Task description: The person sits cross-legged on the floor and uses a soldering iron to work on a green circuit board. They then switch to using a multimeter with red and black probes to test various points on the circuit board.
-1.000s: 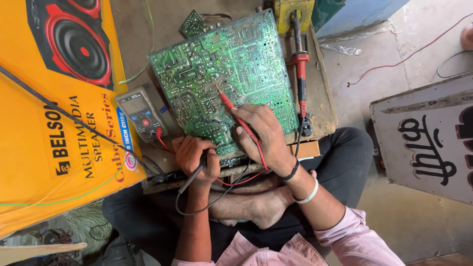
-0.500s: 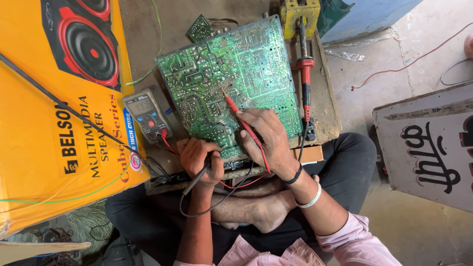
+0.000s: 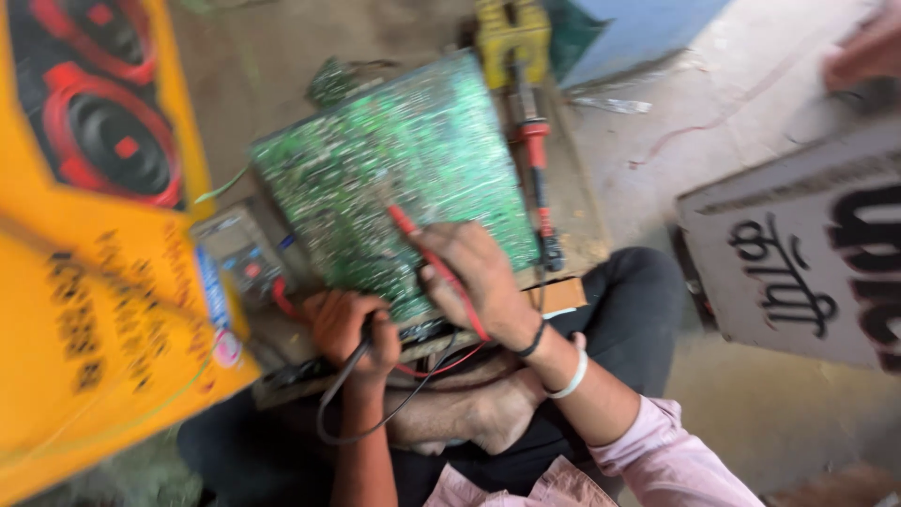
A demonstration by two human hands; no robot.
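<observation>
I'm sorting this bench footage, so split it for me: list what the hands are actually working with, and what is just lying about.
In use:
- green circuit board
- red probe in the right hand
- black lead in the left hand
- multimeter beside the board

Lying about:
- red-handled tool right of the board
- yellow speaker box
- grey painted sign
- blue container

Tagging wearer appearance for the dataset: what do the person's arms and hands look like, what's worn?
Both hands are bare, no gloves. The right hand has two bands at the wrist: a thin black band and a white bangle behind it. A pink sleeve is pushed up that forearm. The left hand shows no bands, and its forearm is bare. The frame is motion-blurred, so finer marks cannot be told.
</observation>
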